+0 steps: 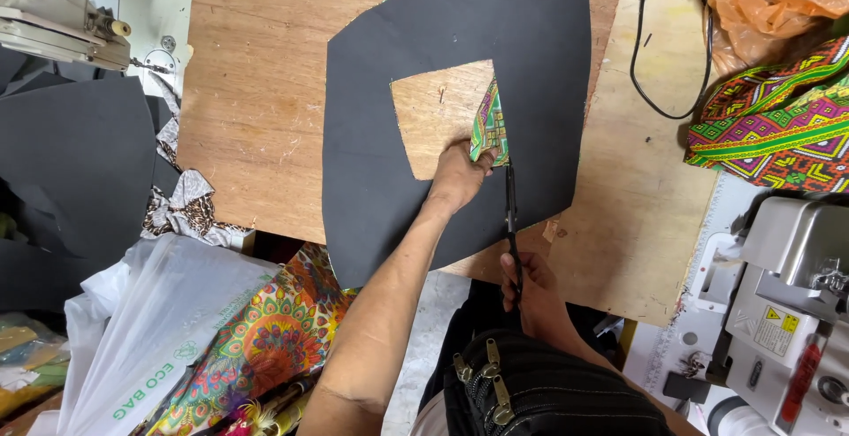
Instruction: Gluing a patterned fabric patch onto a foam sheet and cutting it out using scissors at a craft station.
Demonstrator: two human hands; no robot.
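A large black sheet [531,47] with a square hole cut in its middle lies on a plywood board [256,91]. My left hand [458,173] presses down at the hole's lower right edge and pinches a small green patterned fabric piece [489,126]. My right hand [526,290] grips black scissors [511,215] by the handles. The blades point away from me and cut into the black sheet just right of my left hand.
A sewing machine [62,11] stands at the top left, and another grey machine [787,303] at the lower right. Colourful patterned cloth [778,122], an orange plastic bag [769,3] and a black cable [650,65] lie at the right. A white plastic bag [168,330] and printed fabric [274,330] lie at the lower left.
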